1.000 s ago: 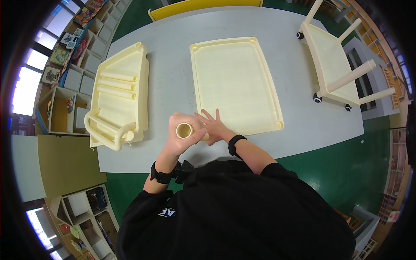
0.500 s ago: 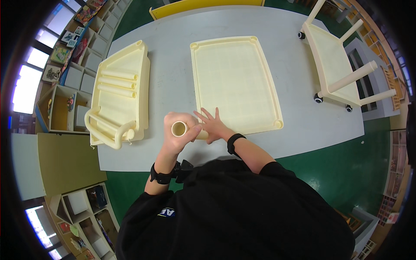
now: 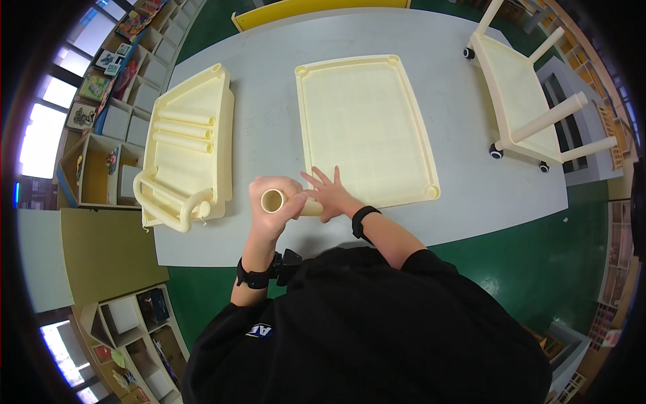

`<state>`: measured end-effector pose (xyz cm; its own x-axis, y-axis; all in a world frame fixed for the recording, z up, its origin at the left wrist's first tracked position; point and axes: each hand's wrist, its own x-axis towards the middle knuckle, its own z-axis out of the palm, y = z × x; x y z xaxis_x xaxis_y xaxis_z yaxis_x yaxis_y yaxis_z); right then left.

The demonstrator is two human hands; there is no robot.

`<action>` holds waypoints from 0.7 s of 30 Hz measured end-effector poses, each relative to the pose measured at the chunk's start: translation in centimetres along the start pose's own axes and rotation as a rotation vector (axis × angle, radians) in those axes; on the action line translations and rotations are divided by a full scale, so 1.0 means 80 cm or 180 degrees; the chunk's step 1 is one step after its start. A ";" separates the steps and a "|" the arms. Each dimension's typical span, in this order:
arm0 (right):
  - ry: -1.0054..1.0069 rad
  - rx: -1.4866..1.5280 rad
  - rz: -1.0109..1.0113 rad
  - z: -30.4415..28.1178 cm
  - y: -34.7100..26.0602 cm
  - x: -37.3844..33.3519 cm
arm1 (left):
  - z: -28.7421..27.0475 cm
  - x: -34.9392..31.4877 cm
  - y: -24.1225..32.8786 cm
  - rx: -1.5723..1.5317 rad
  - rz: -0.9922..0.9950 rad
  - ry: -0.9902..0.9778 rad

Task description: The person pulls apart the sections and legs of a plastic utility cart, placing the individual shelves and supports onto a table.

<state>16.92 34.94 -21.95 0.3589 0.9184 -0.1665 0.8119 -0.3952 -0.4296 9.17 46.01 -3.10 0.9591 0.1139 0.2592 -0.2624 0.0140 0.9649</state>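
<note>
A flat cream plastic tray (image 3: 367, 128) with a raised rim and round corner sockets lies on the grey table in front of me. At its near left corner, my left hand (image 3: 270, 226) is wrapped round a cream plastic tube (image 3: 273, 201), whose open end faces up. The tube's lower part is mostly hidden by my hand. My right hand (image 3: 332, 198) rests on the tray's near edge beside the tube, fingers spread. Its palm side is out of sight, and so is the exact contact between tube and corner.
On the left stands a deeper cream tray (image 3: 219, 155) with a curved handle (image 3: 185, 217) and several loose tubes (image 3: 183, 131) inside. To the right, a cream shelf (image 3: 521, 91) has upright tubes and black casters (image 3: 496, 153). A yellow bench (image 3: 323, 13) is beyond the table (image 3: 262, 114).
My left hand and the tube's top have tilted slightly to the left. My right hand stays spread at the tray's edge.
</note>
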 end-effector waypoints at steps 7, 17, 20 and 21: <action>0.0001 -0.0049 0.0008 0.001 -0.001 0.002 | 0.001 0.001 0.004 -0.0092 0.0025 0.0093; 0.0018 0.0014 -0.0003 0.001 0.000 0.004 | -0.004 0.000 0.002 -0.0139 0.0004 0.0136; 0.0059 0.0033 -0.0003 0.002 0.001 0.004 | -0.005 0.000 0.002 -0.0148 0.0019 0.0178; 0.0062 0.0035 -0.0006 0.002 0.001 0.005 | -0.006 -0.001 0.002 -0.0128 0.0038 0.0214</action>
<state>17.06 35.25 -22.20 0.3662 0.9186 -0.1485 0.8076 -0.3930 -0.4396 9.01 46.45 -2.98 0.9469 0.1806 0.2659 -0.2792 0.0519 0.9588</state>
